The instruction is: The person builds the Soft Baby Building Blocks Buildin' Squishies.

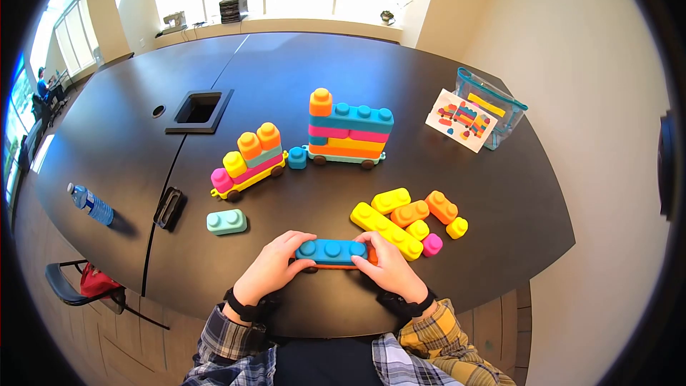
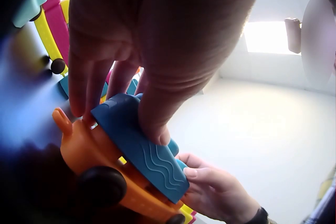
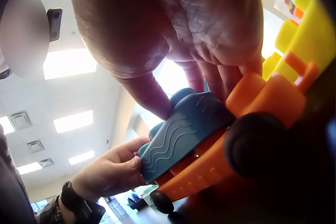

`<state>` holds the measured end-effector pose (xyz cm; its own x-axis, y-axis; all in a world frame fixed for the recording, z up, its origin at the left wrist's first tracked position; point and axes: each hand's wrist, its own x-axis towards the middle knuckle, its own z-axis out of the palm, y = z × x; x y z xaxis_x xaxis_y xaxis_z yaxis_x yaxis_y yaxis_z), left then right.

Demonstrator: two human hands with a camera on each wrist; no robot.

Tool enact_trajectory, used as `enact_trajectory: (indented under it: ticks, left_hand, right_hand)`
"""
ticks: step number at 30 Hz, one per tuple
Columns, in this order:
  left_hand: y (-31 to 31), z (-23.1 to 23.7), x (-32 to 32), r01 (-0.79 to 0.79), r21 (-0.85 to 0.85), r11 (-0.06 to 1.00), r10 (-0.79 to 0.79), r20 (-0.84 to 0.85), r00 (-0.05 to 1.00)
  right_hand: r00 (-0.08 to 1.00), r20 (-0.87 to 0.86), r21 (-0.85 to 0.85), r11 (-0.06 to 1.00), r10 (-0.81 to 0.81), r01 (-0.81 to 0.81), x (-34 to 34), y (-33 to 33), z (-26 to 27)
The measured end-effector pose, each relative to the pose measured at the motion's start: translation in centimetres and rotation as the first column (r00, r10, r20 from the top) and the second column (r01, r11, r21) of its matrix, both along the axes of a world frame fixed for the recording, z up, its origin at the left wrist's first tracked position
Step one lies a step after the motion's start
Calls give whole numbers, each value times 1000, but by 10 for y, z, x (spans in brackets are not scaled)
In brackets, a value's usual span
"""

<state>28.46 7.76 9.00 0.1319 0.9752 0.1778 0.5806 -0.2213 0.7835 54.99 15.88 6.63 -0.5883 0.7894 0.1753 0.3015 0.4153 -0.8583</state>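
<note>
Two bare hands grip one blue toy building brick [image 1: 332, 251] by its ends, close to the near edge of the smooth, dark table [image 1: 500, 193]. The left hand [image 1: 271, 264] has its thumb pressed on the brick's near face and its fingers bent over the far side; the right hand [image 1: 392, 266] pinches the opposite end likewise. Rounded studs top the brick, and pale wavy lines run along its side. It sits over an orange wheeled base [image 3: 207, 170] of glossy moulding with round black wheels and a hooked end; gaps show between them, and whether they are fully joined I cannot tell. To the right lies a long, studded yellow brick [image 1: 386, 231]. Farther off, a card [image 1: 461, 121] printed with a colourful block train leans against a clear, teal-edged pouch [image 1: 509, 123]. The ridged plastic water bottle [image 1: 98, 209] wears a blue label, its lettering too small to read.
</note>
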Motion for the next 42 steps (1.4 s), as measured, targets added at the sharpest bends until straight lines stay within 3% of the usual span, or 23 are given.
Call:
enact_trajectory:
  ticks: [5,21,23,25,28,31,32,35,38,42]
  left_hand:
    - [-1,-1,0,-9,12,1000,9,17,1000]
    - [-2,-6,-1,-9,-13,1000,9,8,1000]
    - [-4,-1,2,-26,38,999,29,-90,996]
    - [-3,5,7,-26,87,996,31,-66,997]
    - [-2,8,8,-17,122,992,26,-69,997]
    - [-1,2,4,-9,98,995,20,-109,994]
    - [0,0,3,-14,87,996,25,-125,992]
    - [1,2,6,-36,59,998,40,-64,997]
    - [2,0,7,-46,66,997,49,-52,997]
    - [0,-1,8,-57,61,997,59,-37,998]
  right_hand:
    - [996,88,-98,995,-7,15,0,-2,10]
    - [986,161,-12,999,40,-38,1,-4,13]
    - [980,192,24,998,49,-55,6,-2,17]
    - [995,96,249,967,23,-46,16,4,26]
    - [953,131,342,915,-274,216,44,17,40]
    - [835,189,525,772,-517,360,75,38,38]
    - [834,190,526,771,-517,359,82,42,33]
    - [738,416,535,800,-531,273,93,51,19]
    - [691,488,474,827,-533,302,88,49,21]
    - [707,462,487,819,-536,303,89,48,19]
